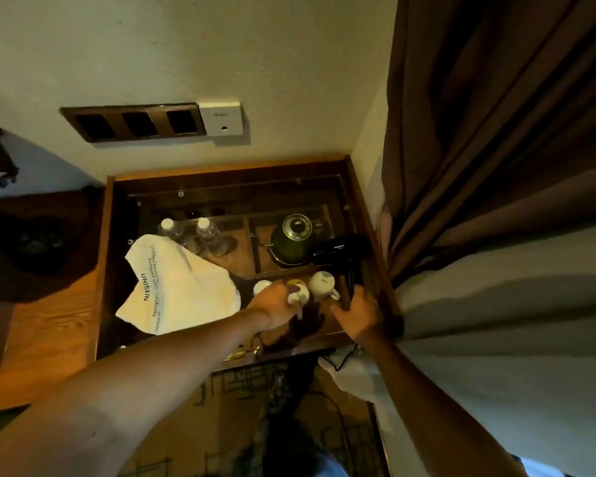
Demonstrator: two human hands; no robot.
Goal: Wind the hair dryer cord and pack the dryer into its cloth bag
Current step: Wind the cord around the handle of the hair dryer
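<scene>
The black hair dryer [339,254] lies at the right edge of a wooden tray [221,173], its handle pointing toward me. My right hand [358,315] reaches up to the handle's lower end with fingers extended and thumb spread; the fingertips are at the handle. The black cord [341,363] hangs below the tray's front edge. The white cloth bag [179,287], printed UNISKIN, lies crumpled on the tray's left side. My left hand [274,304] is curled around a small white cup [298,295] in the middle of the tray.
A dark green kettle [291,241] stands behind the dryer, with two water bottles [209,234] to its left. Another white cup [321,284] sits beside the dryer handle. Brown curtains [496,149] hang close on the right; a wall socket panel [135,123] is above.
</scene>
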